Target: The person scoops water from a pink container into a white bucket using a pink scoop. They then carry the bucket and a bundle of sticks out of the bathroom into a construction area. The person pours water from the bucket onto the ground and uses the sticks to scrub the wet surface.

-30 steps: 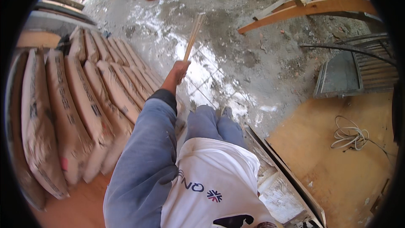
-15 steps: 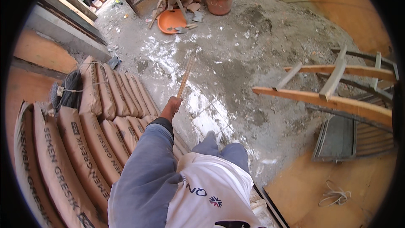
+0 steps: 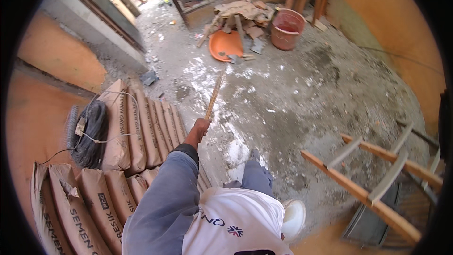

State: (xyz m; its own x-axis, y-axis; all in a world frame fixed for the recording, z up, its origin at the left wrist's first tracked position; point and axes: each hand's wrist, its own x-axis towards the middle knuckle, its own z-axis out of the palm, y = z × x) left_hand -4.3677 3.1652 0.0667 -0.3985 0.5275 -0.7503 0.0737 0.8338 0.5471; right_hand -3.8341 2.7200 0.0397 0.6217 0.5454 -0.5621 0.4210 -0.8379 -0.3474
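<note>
While the right hand is out of sight, I cannot tell its grip. The left hand [image 3: 202, 126] has its grip closed around the near end of a stick bundle [image 3: 215, 95], whose long axis points between twelve and one o'clock. Beyond are an orange basin [image 3: 224, 46] at twelve and a reddish bucket [image 3: 286, 33] at one.

The single fisheye view looks from the person's head, steeply downward and forward, with the white shirt [image 3: 233, 212] close below the lens. The left fingers [image 3: 205, 124] sit near mid-frame, farther out; the wide field takes in brown sacks [image 3: 114, 144] left of them and floor [image 3: 264, 127] well beyond.
</note>
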